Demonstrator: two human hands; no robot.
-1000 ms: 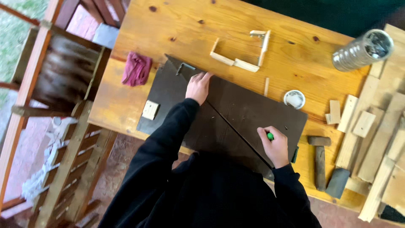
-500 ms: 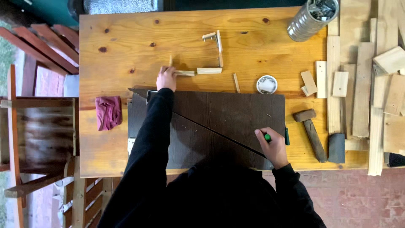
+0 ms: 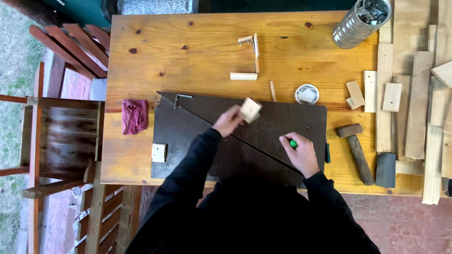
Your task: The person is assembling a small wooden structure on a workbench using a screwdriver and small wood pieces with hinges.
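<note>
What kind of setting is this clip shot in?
Probably an outdoor or patio woodworking spot: a pine table with a mallet and offcut wood strips, wooden chairs beside it, and grass at the left edge.

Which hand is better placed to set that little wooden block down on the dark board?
The left hand: it already holds the small wooden block above the dark board. The right hand is busy gripping a green tool.

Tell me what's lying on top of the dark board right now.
On the dark board lie a metal bracket and a small pale block. The right hand rests on it holding a green-tipped tool. The person's body covers the near edge.
</note>
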